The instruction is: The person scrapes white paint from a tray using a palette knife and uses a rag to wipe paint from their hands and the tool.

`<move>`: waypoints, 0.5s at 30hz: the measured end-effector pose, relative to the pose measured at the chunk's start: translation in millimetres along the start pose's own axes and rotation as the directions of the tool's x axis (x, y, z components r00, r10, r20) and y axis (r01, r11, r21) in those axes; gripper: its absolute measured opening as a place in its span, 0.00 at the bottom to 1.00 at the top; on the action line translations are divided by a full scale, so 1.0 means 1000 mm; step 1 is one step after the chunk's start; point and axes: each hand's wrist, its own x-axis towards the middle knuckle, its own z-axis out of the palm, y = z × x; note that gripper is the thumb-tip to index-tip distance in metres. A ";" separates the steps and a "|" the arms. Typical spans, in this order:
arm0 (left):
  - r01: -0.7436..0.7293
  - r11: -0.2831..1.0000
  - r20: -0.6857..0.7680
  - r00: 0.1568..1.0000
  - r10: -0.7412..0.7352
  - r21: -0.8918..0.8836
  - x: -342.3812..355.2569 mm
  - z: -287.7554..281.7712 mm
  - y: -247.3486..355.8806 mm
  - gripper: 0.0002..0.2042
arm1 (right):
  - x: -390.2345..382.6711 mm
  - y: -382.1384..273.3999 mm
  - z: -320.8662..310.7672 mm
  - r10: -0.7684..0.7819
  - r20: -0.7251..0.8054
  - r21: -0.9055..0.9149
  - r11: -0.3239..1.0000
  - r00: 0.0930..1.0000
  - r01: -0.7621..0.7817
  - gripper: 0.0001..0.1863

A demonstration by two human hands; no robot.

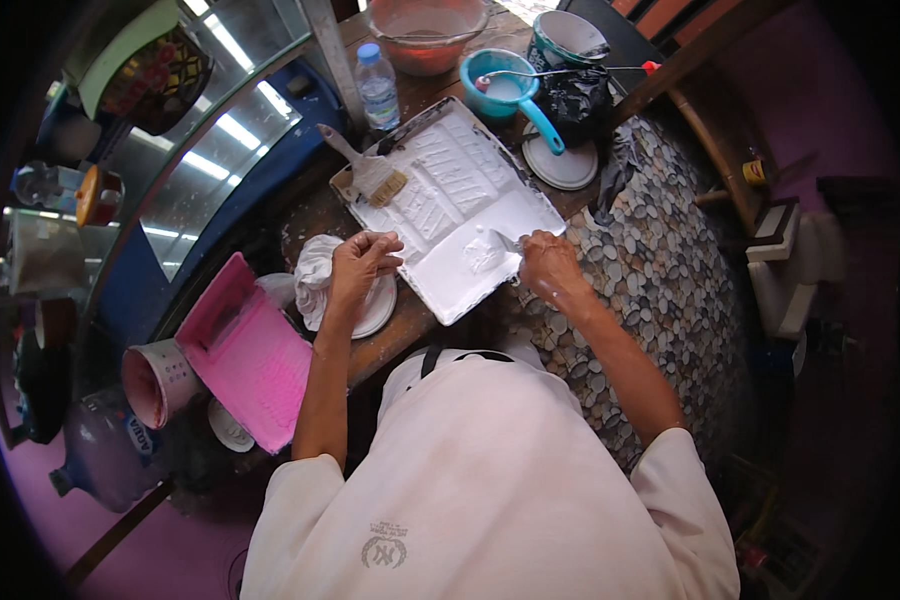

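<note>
My right hand grips a flat-bladed tool, probably a scraper, whose blade lies in white paint at the lower part of a paint tray. At the tray's left edge, my left hand has its fingers curled together; whether they hold the rim or something small is unclear. A wide brush rests on the tray's upper left. Under my left wrist are a crumpled white cloth and a round lid.
A pink tray and cup sit lower left. Behind are a water bottle, red basin, teal pot with roller, bucket and black bag. A glass display case borders the wooden table's left.
</note>
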 end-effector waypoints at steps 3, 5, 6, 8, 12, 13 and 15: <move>-0.130 0.951 0.166 0.982 0.086 0.281 0.008 0.055 0.033 0.13 | -0.003 0.005 0.001 -0.010 -0.004 0.065 0.998 1.000 0.010 0.07; -0.452 0.710 0.393 0.881 0.263 0.539 0.025 0.104 0.051 0.20 | -0.008 0.007 -0.002 0.031 0.001 0.067 0.997 1.000 -0.031 0.07; -0.570 0.587 0.487 0.815 0.314 0.575 0.033 0.134 0.057 0.19 | -0.013 0.008 -0.003 0.056 0.016 0.077 0.995 0.998 -0.057 0.07; -0.696 0.460 0.686 0.692 0.226 0.551 0.054 0.198 0.065 0.19 | -0.023 0.012 -0.004 0.027 0.028 0.107 0.994 0.999 -0.030 0.07; -0.857 -0.001 0.838 0.503 0.213 0.515 0.104 0.315 0.028 0.15 | -0.028 0.027 -0.003 0.004 0.152 0.199 0.979 0.988 -0.034 0.11; -0.827 -0.022 0.816 0.550 0.177 0.562 0.122 0.338 0.011 0.14 | -0.028 0.027 -0.011 -0.018 0.107 0.227 0.974 0.994 -0.007 0.07; -0.795 -0.067 0.796 0.594 0.114 0.603 0.159 0.376 -0.032 0.14 | -0.028 0.034 0.001 -0.059 0.036 0.307 0.951 0.998 0.045 0.04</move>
